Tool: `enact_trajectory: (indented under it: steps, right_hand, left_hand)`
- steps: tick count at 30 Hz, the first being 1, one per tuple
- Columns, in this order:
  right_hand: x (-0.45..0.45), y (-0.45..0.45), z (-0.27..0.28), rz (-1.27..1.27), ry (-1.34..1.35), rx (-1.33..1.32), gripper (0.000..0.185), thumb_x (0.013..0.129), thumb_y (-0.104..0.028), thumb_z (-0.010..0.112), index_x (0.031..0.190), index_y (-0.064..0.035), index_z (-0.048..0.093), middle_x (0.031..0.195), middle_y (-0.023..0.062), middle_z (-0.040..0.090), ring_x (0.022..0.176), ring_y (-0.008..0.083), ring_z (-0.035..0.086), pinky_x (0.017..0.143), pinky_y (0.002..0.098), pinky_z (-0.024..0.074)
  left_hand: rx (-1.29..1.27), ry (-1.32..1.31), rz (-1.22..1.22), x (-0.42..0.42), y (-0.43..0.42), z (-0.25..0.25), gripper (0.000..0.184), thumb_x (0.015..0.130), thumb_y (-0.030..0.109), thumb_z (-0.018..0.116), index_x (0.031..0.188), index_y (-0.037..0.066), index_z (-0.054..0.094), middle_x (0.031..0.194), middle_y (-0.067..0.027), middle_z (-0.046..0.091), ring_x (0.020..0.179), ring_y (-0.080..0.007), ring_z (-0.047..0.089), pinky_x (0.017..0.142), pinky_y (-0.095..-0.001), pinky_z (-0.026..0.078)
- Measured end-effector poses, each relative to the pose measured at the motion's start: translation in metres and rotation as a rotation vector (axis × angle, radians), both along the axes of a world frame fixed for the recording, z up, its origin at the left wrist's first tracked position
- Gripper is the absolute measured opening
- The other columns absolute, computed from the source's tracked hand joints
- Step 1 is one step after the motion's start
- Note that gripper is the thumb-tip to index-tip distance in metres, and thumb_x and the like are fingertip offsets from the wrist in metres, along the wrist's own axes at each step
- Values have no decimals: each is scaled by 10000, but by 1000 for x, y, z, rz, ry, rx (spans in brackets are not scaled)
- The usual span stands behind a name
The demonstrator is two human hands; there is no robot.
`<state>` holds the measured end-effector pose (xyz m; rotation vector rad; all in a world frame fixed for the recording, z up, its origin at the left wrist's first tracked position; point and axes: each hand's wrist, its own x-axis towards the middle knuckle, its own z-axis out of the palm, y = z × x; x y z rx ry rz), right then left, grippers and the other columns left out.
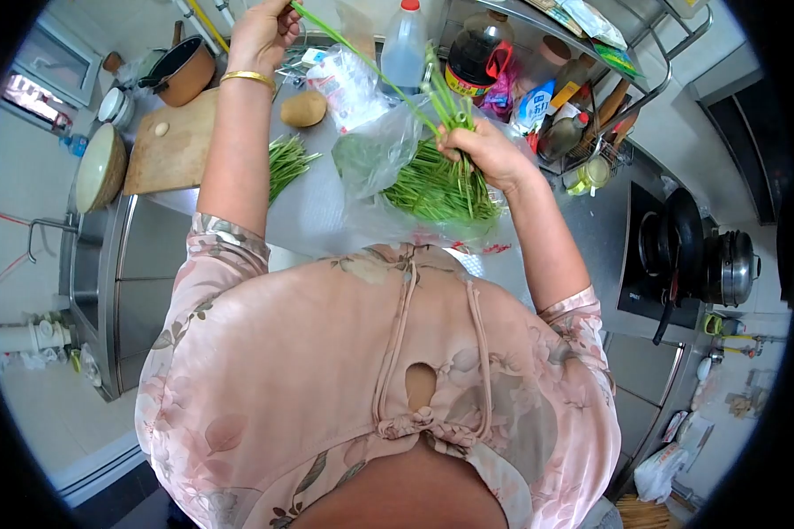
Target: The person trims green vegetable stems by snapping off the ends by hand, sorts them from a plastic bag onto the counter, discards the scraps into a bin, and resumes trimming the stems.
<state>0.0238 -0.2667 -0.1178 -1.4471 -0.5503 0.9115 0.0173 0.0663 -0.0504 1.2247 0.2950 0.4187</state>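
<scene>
My left hand (260, 37), with a gold bangle at its wrist, is raised at the upper left and pinches the end of one long green stem (340, 40). That stem slants down towards my right hand (481, 152), which is wrapped round a bunch of long thin green stems (447, 97), chive-like in look. Below the right hand, more of these greens (441, 189) lie in and around a clear plastic bag (375, 159) on the metal counter. A smaller pile of green stems (288, 166) lies to the left, under my left forearm.
A wooden board (172, 145) bears a small pale piece; a brown pot (190, 72) stands behind it. Near the pile are a potato-like round thing (303, 108) and a white bag (348, 88). Bottles, including a dark one (478, 57), line the back. Pans (679, 234) sit on the right-hand cooktop.
</scene>
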Motion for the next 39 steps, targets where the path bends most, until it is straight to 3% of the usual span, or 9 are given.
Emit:
enact_trajectory:
  steps: [5,10,17,23,25,27,30,35,39]
  right_hand:
    - [5,1,8,-371,-45,83,117,749,-197,516,723,-84,528,592,-30,455,523,63,384,479,206,276]
    - [11,-33,6,-640,-180,16,132,778,-200,517,754,-75,551,593,-29,482,518,56,399,466,204,288]
    - [14,-96,-80,-330,-252,-517,156,765,-186,559,810,-39,585,597,22,528,536,100,477,496,267,369]
    - [10,-92,-156,-261,-619,-941,226,728,-219,584,855,-32,595,746,141,609,697,281,585,640,367,445]
    - [9,-93,-167,-277,-659,-1019,246,717,-253,612,855,-50,599,820,197,599,779,362,569,680,407,446]
    - [9,-93,-173,-255,-717,-1049,250,714,-252,611,852,-44,596,806,193,601,771,349,575,680,410,448]
    - [7,-92,-177,-209,-759,-1104,253,710,-251,612,851,-42,594,797,187,602,766,341,579,684,418,449]
    - [9,-93,-163,-258,-728,-1040,226,715,-222,593,856,-46,610,787,182,605,750,323,585,676,397,447]
    - [12,-97,-85,-218,-506,-794,230,720,-208,591,838,-12,615,732,102,616,678,194,577,643,313,439]
  left_hand:
    - [34,-150,145,-19,-3,-10,164,811,190,588,788,29,569,629,-12,529,548,-100,485,514,-206,401]
    - [93,-321,561,-52,7,-18,115,789,103,603,759,-5,576,684,-60,595,546,-109,525,489,-186,406]
    - [1379,290,448,-99,77,-118,178,780,196,573,853,38,613,778,-120,618,638,-253,586,589,-337,460]
    - [1679,649,166,-115,86,-215,183,763,174,539,916,156,637,864,-100,583,844,-276,569,697,-420,441]
    - [1672,768,120,-119,75,-216,188,758,175,548,923,168,637,889,-92,578,884,-265,557,732,-442,427]
    - [1655,862,73,-120,62,-214,211,740,170,570,940,164,635,959,-88,569,940,-256,538,786,-491,397]
    - [1650,752,201,-111,47,-198,231,726,171,586,948,126,629,998,-99,561,942,-266,536,810,-446,407]
    - [1399,202,157,-78,-3,-144,234,721,162,606,926,49,618,942,-109,584,878,-271,558,760,-330,441]
    - [927,15,-308,-66,-89,-93,162,731,94,601,870,16,625,841,-101,600,794,-207,566,693,-284,446]
